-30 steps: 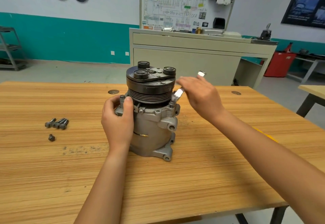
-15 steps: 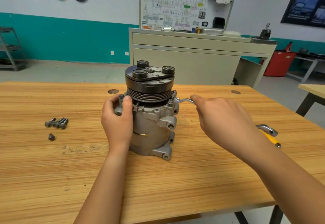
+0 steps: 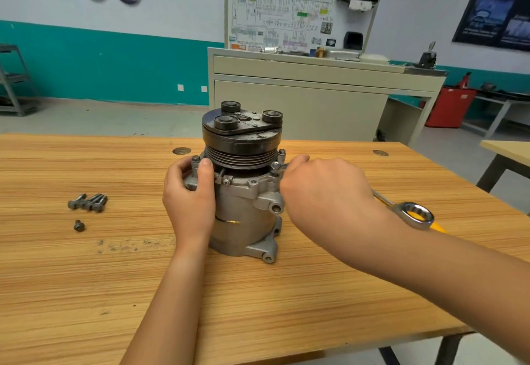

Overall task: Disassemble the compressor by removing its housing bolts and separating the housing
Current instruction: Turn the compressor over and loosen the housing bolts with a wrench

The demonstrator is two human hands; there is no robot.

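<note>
Grey metal compressor (image 3: 243, 221) stands upright on a wooden table (image 3: 86, 278), long axis vertical, black pulley (image 3: 242, 142) uppermost. Left hand (image 3: 189, 201) clasps its upper edge; right hand (image 3: 324, 189), fingers curled, grips a silver spanner (image 3: 415, 215).

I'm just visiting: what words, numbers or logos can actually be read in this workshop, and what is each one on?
"HV": in the heading of the wiring diagram board in the background; the rest of its print is too blurred.
Too blurred to read: the text on the dark poster at upper right.
Unreadable: a white mark on the red container.
No legible marking on the compressor or the wrench.
</note>
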